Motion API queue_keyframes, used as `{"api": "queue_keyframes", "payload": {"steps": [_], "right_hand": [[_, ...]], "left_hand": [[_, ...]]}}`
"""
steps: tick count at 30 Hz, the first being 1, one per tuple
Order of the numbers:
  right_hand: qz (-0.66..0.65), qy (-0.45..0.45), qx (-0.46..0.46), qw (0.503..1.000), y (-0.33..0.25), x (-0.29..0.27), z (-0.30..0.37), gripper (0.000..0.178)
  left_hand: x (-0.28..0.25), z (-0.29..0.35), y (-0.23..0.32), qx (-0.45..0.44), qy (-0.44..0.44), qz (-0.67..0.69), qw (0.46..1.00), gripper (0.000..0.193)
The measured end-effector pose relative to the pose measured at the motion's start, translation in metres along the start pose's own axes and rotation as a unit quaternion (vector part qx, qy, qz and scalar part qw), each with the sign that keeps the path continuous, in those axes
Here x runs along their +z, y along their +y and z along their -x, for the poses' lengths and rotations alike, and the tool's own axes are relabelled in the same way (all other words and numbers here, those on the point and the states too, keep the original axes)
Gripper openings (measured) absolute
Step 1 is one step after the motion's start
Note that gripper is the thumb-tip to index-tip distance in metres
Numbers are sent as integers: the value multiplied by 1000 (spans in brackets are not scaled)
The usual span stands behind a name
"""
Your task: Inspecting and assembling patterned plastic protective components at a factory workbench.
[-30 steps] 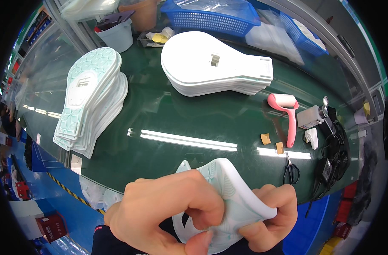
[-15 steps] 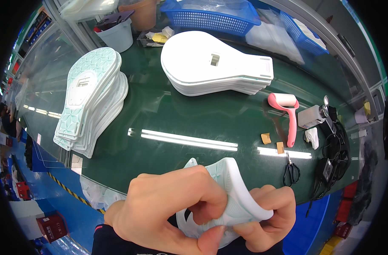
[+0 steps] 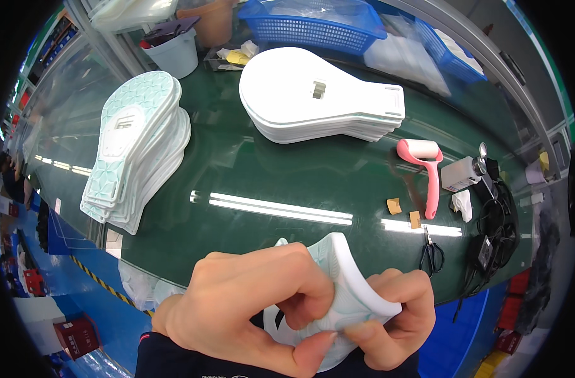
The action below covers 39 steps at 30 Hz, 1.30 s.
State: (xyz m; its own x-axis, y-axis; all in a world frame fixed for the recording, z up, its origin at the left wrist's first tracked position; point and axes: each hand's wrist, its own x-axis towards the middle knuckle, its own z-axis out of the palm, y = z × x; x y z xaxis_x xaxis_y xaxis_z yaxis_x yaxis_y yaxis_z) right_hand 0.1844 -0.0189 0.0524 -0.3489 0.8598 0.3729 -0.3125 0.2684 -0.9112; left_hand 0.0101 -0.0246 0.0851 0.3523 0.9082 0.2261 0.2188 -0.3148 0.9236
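Note:
Close to my body, both hands grip a white-rimmed, pale green patterned plastic panel [image 3: 348,277], which is held bent and tilted up. My left hand [image 3: 256,299] has its fingers curled over the panel's left side, thumb pressed low against it. Around the right edge wrap the fingers of my right hand [image 3: 398,318], and its thumb lies on the patterned face near the left thumb. Part of the panel is hidden behind my left hand. At the far left stand stacked paddle-shaped panels [image 3: 127,157] with a similar green pattern. Another stack of white paddle-shaped panels [image 3: 287,88] lies at the back middle.
On the green tabletop [image 3: 237,179], a pink lint roller [image 3: 432,186], black-handled scissors [image 3: 432,257], a dispenser bottle [image 3: 459,173] and black cables [image 3: 499,220] lie at the right. Blue baskets [image 3: 313,31], a white bucket [image 3: 176,53] and a brown pot [image 3: 213,22] line the back.
Both hands and the panel have shifted very slightly, the right hand a little up and left. My grip on the panel looks the same.

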Motion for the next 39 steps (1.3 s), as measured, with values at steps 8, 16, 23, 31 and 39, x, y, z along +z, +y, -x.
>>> {"api": "queue_keyframes", "payload": {"steps": [8,16,23,31,39], "right_hand": [[11,74,77,994,0,-1,10,27],[-88,98,90,987,-3,1,10,28],[-68,108,73,989,-7,3,10,29],[-21,65,44,997,-1,-2,13,27],[19,61,23,998,-2,-1,14,27]], "left_hand": [[-1,-2,3,-1,0,-32,999,23],[9,3,-12,89,67,85,990,16],[21,8,-9,108,168,57,978,20],[9,6,-10,75,48,69,994,26],[15,7,-1,90,98,-46,990,29]]}}
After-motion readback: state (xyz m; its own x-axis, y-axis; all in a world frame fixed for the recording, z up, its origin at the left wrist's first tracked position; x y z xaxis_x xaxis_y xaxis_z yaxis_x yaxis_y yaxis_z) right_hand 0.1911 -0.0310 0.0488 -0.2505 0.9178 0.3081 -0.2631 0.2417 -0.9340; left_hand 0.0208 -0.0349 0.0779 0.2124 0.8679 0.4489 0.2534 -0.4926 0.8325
